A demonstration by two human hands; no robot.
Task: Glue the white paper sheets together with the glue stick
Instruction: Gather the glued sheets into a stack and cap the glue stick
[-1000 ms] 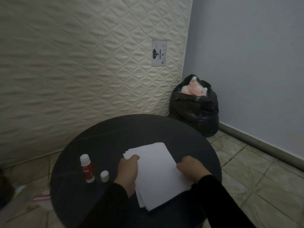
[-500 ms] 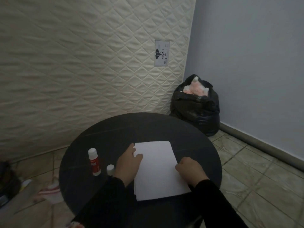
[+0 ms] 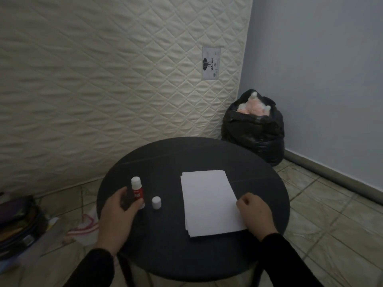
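A stack of white paper sheets (image 3: pixel 209 201) lies on the round black table (image 3: pixel 186 154), right of centre. The red and white glue stick (image 3: pixel 136 188) stands upright with its cap off at the table's left side. Its white cap (image 3: pixel 156 202) stands just to its right. My left hand (image 3: pixel 118 214) wraps round the lower part of the glue stick, thumb in front and fingers behind. My right hand (image 3: pixel 253 213) has curled fingers and holds the right edge of the paper stack near its front corner.
A quilted cream mattress (image 3: pixel 103 69) leans on the wall behind the table. A full black rubbish bag (image 3: pixel 253 131) sits in the corner at the right. Books and a red and white cloth (image 3: pixel 85 226) lie on the tiled floor at the left.
My left hand left the paper stack and moved left to the glue stick. The stack now lies squared up. My right hand stayed at the stack's right edge.
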